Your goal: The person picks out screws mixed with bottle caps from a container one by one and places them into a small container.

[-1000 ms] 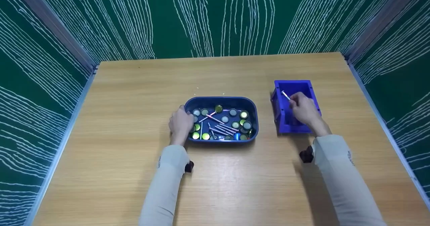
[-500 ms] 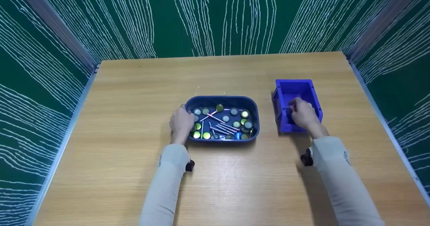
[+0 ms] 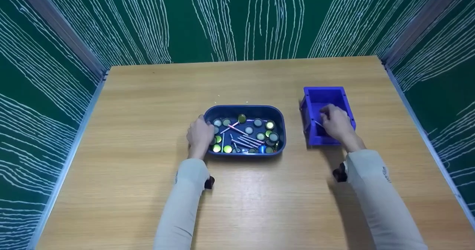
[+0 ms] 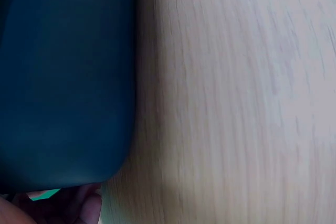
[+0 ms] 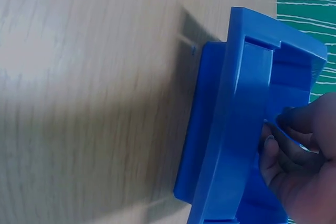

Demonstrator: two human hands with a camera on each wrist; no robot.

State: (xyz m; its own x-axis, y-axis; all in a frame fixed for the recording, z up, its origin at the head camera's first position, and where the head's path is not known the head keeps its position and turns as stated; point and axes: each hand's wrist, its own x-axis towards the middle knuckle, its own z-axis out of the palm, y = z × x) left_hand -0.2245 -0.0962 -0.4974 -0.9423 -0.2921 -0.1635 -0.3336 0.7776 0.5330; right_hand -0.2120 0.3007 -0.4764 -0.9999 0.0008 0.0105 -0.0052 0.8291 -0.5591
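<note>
My long pale grey sleeves point(image 3: 182, 209) end in broad cuffs point(image 3: 365, 164); a black block point(image 3: 340, 172) protrudes beside each, apparently a camera.

Both arms reach forward, slanting inward: left arm point(image 3: 179, 213), right arm point(image 3: 387, 213). Pale long sleeves point(image 3: 369, 172) cover forearms down to wrists. Left hand point(image 3: 200, 135) back upward, knuckles foremost, fingers curled in grip, mostly hidden from above; few fingers point(image 4: 90, 209) show at lower corner of left wrist view. Right hand point(image 3: 337, 123) back upward, angled leftward from right wrist point(image 3: 354, 143), fingers bent, tips drawn close together in pinch. Hands well apart, right slightly farther forward.
</note>
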